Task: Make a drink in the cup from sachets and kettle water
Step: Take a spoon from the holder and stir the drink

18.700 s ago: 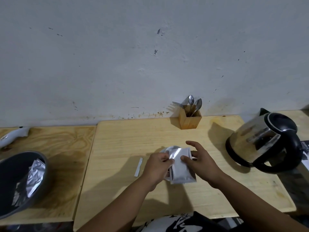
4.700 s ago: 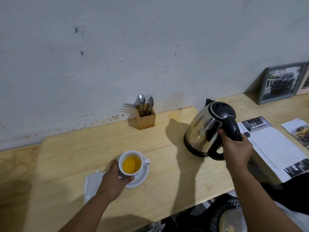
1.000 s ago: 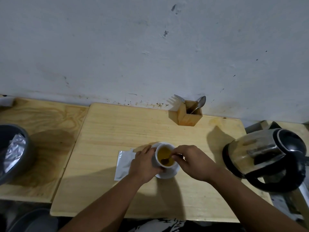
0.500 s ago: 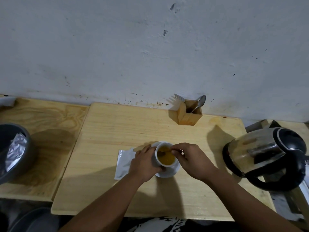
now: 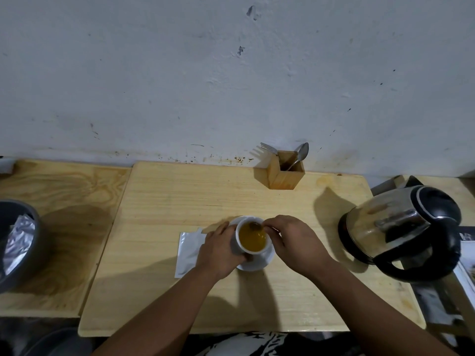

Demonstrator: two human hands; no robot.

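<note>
A white cup (image 5: pixel 241 249) full of yellow-brown drink stands on a white saucer (image 5: pixel 259 263) in the middle of the wooden table (image 5: pixel 200 196). My left hand (image 5: pixel 221 250) is wrapped around the cup's left side. My right hand (image 5: pixel 295 240) pinches a spoon (image 5: pixel 255 226) whose bowl sits in the drink at the cup's far rim. A flat silver sachet (image 5: pixel 189 250) lies on the table just left of the cup, partly under my left hand. The steel and black kettle (image 5: pixel 408 229) stands at the right.
A wooden cutlery holder (image 5: pixel 285 176) with a fork and a spoon stands at the wall behind the cup. A grey bin (image 5: pixel 18 242) holding foil wrappers sits at the left on a second table. Papers lie at the far right edge.
The spoon in my right hand has moved around inside the cup, from the near side to the far rim. My left hand stays on the cup.
</note>
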